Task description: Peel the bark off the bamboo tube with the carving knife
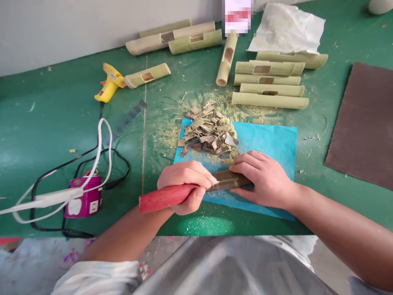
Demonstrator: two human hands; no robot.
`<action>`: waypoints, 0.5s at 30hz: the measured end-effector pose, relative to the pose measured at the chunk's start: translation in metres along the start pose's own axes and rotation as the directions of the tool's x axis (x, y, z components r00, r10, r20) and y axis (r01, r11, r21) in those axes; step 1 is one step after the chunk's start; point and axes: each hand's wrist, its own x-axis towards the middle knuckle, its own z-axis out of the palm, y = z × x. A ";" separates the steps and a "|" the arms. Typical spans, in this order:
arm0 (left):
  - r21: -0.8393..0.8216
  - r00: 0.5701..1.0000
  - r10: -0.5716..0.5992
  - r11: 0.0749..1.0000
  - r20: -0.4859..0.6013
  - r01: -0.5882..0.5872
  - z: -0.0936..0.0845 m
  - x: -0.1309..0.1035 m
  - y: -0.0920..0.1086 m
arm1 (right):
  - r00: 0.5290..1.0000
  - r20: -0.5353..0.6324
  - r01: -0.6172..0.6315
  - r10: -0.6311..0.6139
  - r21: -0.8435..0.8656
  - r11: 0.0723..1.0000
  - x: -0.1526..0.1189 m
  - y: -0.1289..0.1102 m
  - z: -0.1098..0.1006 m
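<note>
My left hand (187,176) is closed around a tool with a red wooden handle (166,198); its working end is hidden by my fingers. Those fingertips meet a dark bamboo piece (225,183) lying over a blue sheet (264,137). Two pale lines cross the bamboo near its middle. From the other side, my right hand (267,180) grips the bamboo's right end, thumb below and fingers on top. Just beyond both hands, a heap of small cut bamboo chips (208,131) with sawdust covers the sheet's far left part.
Notched bamboo tubes (270,101) lie stacked at back right, more (196,43) along the wall. A yellow glue gun (109,84) touches another tube. Cables and a purple power socket (82,198) sit left, a metal ruler (129,121) nearby. A brown sheet (362,127) lies right.
</note>
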 end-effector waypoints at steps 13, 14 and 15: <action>-0.027 0.997 0.040 0.999 0.068 -0.038 0.003 0.001 -0.010 | 1.000 0.022 -0.009 0.008 0.025 1.000 0.000 0.002 -0.001; -0.029 0.998 0.035 0.999 0.057 -0.033 0.004 0.001 -0.009 | 1.000 0.023 -0.010 0.009 0.025 1.000 0.000 0.002 -0.001; -0.033 0.998 0.032 0.999 0.046 -0.031 0.004 0.001 -0.009 | 1.000 0.023 -0.010 0.009 0.026 1.000 0.000 0.002 -0.001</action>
